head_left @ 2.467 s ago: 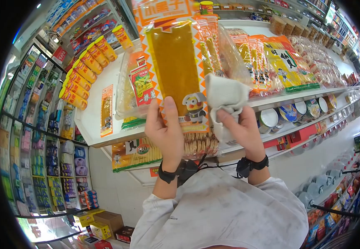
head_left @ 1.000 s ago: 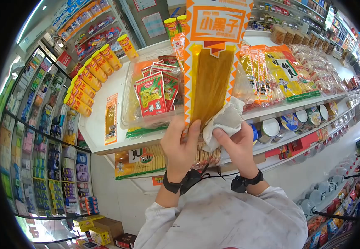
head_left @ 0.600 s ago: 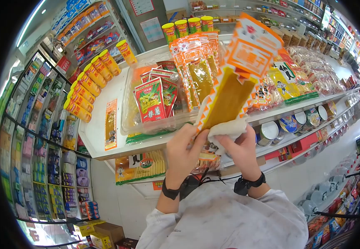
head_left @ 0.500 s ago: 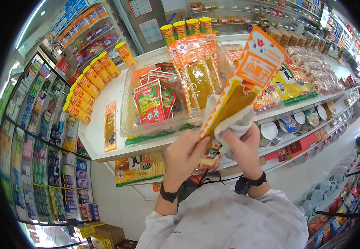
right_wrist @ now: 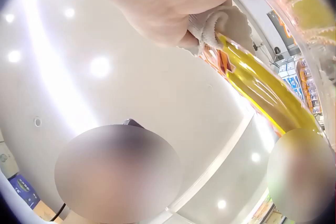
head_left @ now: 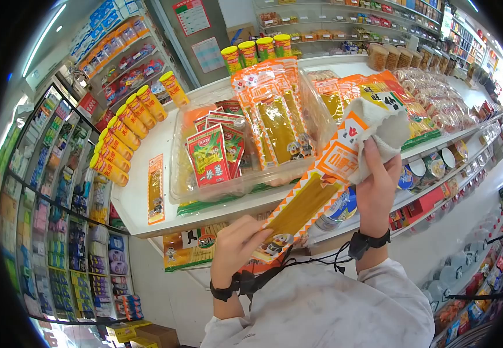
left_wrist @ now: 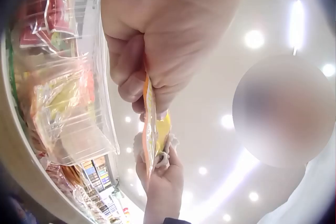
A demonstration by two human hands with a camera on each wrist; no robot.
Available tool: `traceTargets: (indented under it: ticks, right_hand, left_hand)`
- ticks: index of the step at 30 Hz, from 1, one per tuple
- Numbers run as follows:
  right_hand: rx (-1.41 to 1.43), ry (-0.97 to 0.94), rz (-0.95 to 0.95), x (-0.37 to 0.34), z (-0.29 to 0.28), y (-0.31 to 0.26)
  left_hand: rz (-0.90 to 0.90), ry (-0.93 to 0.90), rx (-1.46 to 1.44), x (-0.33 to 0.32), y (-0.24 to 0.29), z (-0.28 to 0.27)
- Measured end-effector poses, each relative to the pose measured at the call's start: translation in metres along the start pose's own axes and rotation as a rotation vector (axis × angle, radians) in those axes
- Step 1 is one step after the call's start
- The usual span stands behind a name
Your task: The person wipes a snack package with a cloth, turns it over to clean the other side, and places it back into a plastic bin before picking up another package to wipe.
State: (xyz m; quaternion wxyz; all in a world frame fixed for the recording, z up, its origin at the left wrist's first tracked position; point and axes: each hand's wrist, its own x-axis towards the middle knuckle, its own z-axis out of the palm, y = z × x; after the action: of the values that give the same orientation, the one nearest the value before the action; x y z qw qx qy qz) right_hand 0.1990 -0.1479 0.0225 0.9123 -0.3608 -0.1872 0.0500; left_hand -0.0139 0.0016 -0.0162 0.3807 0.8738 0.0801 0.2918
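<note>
A long snack packet (head_left: 306, 204), orange and white with a brown-yellow strip showing inside, slants across the head view in front of the counter. My left hand (head_left: 233, 246) pinches its lower end, thumb on the front near the cartoon figure. At the upper orange end my right hand (head_left: 377, 187) holds a whitish cloth (head_left: 389, 129) against the packet, thumb on the near side. In the right wrist view the cloth (right_wrist: 228, 23) is bunched round the packet's end (right_wrist: 226, 58). Edge-on, the packet (left_wrist: 150, 124) runs between both hands in the left wrist view.
A clear plastic tray (head_left: 177, 174) on the white counter holds red-green sachets (head_left: 210, 156) and similar orange packets (head_left: 274, 124). A single packet (head_left: 156, 188) lies left of it, near several yellow cans (head_left: 124, 132). Bagged snacks (head_left: 431, 95) fill the right side; tins stand on the shelf below.
The packet has swung lower and tilted further right, its printed front turned up. My right hand with the cloth has moved from its lower part to its top end; the left keeps the bottom.
</note>
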Motion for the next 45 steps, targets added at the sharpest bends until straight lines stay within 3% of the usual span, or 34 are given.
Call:
traceTargets:
  ticks: [2, 5, 6, 9, 13, 15, 18, 21, 25, 29, 30, 33, 36, 43, 45]
  right_hand:
    - [0.003, 0.009, -0.045, 0.003, -0.008, 0.005]
    - [-0.133, 0.09, -0.11, 0.01, -0.025, 0.005]
    - [-0.046, 0.091, -0.05, 0.012, -0.026, 0.002]
    - [0.021, -0.082, 0.119, -0.007, -0.018, 0.009]
    - [-0.087, -0.399, 0.41, -0.046, 0.015, 0.02]
    - [-0.138, -0.555, 0.446, -0.057, 0.026, 0.026]
    - [-0.211, -0.451, 0.212, -0.058, 0.031, 0.036]
    - [-0.278, -0.326, 0.098, -0.054, 0.031, 0.039]
    - [-0.437, -0.554, 0.02, -0.064, 0.021, 0.045]
    - [-0.687, -0.907, -0.322, -0.071, 0.027, 0.039]
    - [-0.688, -0.923, -0.286, -0.075, 0.027, 0.04]
    - [-0.887, -0.906, -0.42, -0.076, 0.03, 0.044]
    - [-0.802, -0.774, -0.289, -0.072, 0.031, 0.053]
    - [-0.349, -0.732, 0.408, -0.075, 0.023, 0.056]
    - [-0.333, -0.722, 0.435, -0.072, 0.029, 0.051]
  left_hand:
    - [0.009, 0.0, -0.002, -0.001, -0.002, -0.005]
    - [-0.089, 0.146, 0.056, -0.008, -0.005, -0.016]
    - [-0.14, 0.208, 0.142, -0.012, -0.011, -0.021]
    - [-0.456, 0.551, -0.389, -0.012, -0.007, -0.008]
    - [-0.205, 0.575, -0.308, 0.002, -0.011, 0.02]
    - [-0.248, 0.481, -0.311, 0.003, -0.011, 0.027]
    - [-0.301, 0.415, -0.365, 0.011, 0.0, 0.032]
    - [-0.019, 0.567, 0.228, 0.017, 0.007, 0.03]
    - [-0.12, 0.445, -0.537, 0.019, 0.032, 0.033]
    - [-0.212, 0.252, -0.704, -0.02, -0.012, 0.043]
    - [-0.247, 0.221, -0.708, -0.018, -0.022, 0.044]
    - [-0.279, 0.304, -0.815, -0.011, -0.009, 0.035]
    - [-0.374, 0.341, -0.811, 0.001, 0.0, 0.021]
    - [-0.295, 0.7, -0.726, 0.033, 0.031, 0.009]
    - [-0.279, 0.71, -0.674, 0.037, 0.032, 0.009]
